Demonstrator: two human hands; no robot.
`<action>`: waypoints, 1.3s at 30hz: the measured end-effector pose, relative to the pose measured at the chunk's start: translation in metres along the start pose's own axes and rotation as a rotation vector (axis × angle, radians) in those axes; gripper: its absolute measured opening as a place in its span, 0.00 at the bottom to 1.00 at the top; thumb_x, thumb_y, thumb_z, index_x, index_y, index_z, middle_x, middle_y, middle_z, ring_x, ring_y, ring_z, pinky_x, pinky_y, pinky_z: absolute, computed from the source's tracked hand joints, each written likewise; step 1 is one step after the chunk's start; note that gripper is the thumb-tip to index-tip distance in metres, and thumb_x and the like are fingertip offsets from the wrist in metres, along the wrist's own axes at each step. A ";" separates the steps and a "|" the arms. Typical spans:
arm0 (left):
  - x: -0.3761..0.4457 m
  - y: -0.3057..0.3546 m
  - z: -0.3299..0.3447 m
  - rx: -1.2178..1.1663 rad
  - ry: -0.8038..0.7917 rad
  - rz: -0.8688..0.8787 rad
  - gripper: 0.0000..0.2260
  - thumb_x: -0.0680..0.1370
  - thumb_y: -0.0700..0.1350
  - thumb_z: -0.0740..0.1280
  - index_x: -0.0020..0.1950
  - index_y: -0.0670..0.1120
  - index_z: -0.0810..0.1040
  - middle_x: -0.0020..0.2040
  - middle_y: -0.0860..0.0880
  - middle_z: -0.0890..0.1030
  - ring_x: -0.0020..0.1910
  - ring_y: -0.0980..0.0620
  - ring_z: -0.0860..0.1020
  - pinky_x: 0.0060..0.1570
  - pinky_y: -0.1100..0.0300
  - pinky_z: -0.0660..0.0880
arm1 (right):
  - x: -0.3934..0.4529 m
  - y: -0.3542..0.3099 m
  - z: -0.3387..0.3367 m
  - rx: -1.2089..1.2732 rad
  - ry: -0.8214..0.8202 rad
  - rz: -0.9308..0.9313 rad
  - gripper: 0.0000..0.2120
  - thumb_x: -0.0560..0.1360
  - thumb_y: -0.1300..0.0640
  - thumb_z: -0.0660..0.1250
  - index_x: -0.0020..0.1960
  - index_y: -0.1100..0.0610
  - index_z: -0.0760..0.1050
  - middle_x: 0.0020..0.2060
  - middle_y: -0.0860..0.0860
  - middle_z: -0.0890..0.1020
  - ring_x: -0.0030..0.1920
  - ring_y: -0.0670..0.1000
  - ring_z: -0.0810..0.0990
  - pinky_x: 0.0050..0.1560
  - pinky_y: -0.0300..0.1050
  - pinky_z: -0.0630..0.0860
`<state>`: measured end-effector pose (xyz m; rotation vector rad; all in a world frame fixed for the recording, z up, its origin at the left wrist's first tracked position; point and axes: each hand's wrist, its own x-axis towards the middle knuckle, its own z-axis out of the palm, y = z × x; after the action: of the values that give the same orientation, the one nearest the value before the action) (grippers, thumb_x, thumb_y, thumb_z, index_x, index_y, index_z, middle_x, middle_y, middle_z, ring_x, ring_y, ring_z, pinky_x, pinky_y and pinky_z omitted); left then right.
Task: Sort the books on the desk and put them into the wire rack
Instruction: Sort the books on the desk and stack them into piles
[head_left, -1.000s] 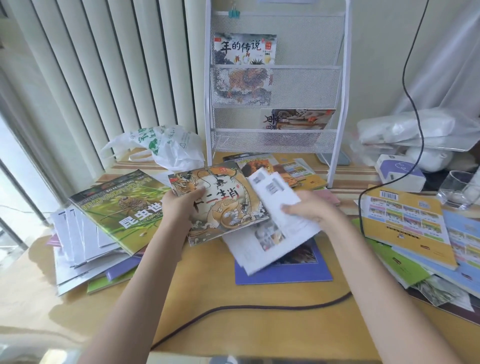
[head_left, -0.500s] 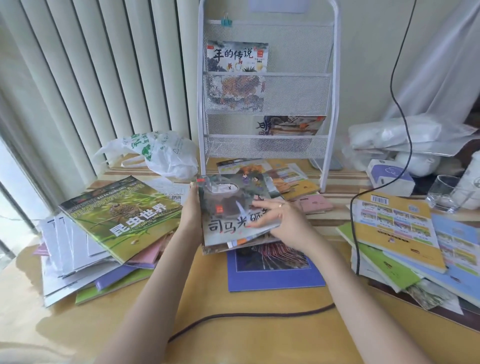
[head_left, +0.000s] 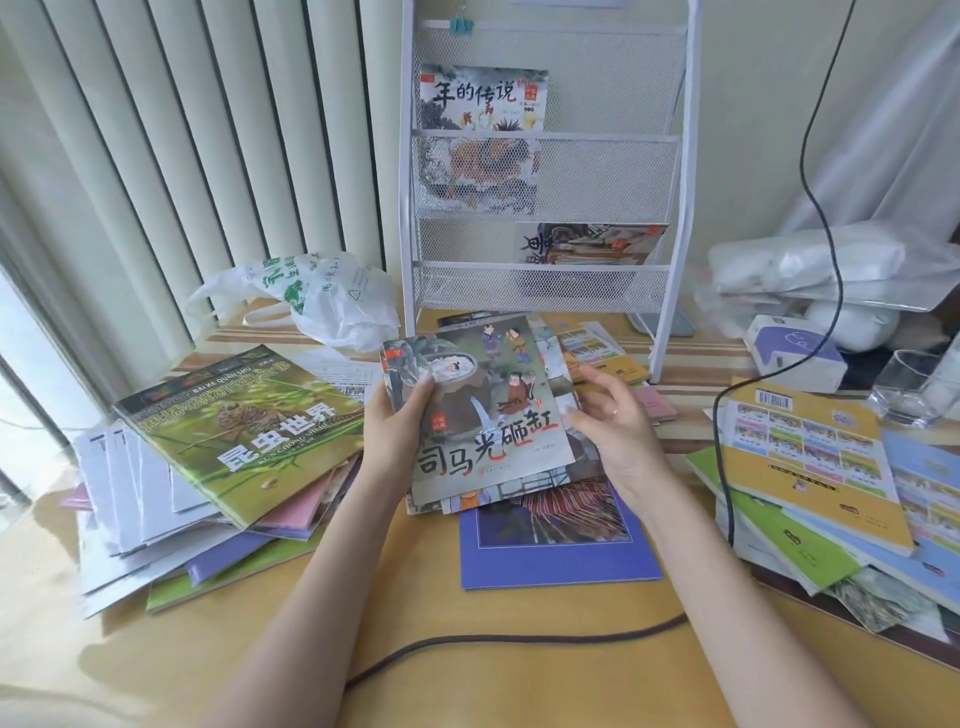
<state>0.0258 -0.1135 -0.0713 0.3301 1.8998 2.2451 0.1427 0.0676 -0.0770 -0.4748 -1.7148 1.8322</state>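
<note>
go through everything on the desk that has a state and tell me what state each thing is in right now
left hand: grips the picture book stack's left edge.
right hand: fingers loosely curled at the stack's right edge.
picture book stack: closed, held tilted.
wire rack: upright, books in both visible pockets.
insect book: closed, atop the left pile.
glass: upright.
plastic bag: crumpled.

Both forearms are bare with no sleeves in view, the left hand (head_left: 397, 431) wears nothing, and the right hand (head_left: 613, 431) carries a thin ring (head_left: 615, 412) on one finger, with short, unpainted nails.
</note>
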 end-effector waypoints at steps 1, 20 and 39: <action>0.000 0.000 0.000 0.003 -0.001 0.017 0.03 0.78 0.48 0.67 0.49 0.49 0.77 0.48 0.43 0.84 0.47 0.43 0.83 0.49 0.46 0.79 | 0.001 0.002 0.001 -0.004 0.011 0.019 0.22 0.72 0.71 0.67 0.62 0.53 0.72 0.48 0.55 0.81 0.48 0.51 0.80 0.48 0.42 0.77; -0.016 0.011 0.008 -0.048 -0.116 0.185 0.06 0.70 0.42 0.75 0.41 0.44 0.79 0.32 0.53 0.83 0.34 0.56 0.82 0.33 0.65 0.76 | -0.017 -0.016 0.029 -0.111 -0.013 -0.182 0.14 0.76 0.55 0.67 0.60 0.51 0.72 0.55 0.45 0.80 0.57 0.42 0.78 0.60 0.43 0.73; -0.019 -0.003 0.010 0.287 -0.305 0.041 0.15 0.79 0.56 0.63 0.47 0.46 0.82 0.42 0.44 0.85 0.42 0.45 0.83 0.41 0.50 0.77 | -0.028 -0.010 0.003 -0.166 -0.013 -0.055 0.06 0.75 0.56 0.68 0.48 0.47 0.75 0.45 0.39 0.81 0.42 0.31 0.78 0.39 0.23 0.70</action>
<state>0.0471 -0.1091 -0.0734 0.7134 2.0536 1.8132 0.1638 0.0481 -0.0707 -0.4785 -1.8793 1.6649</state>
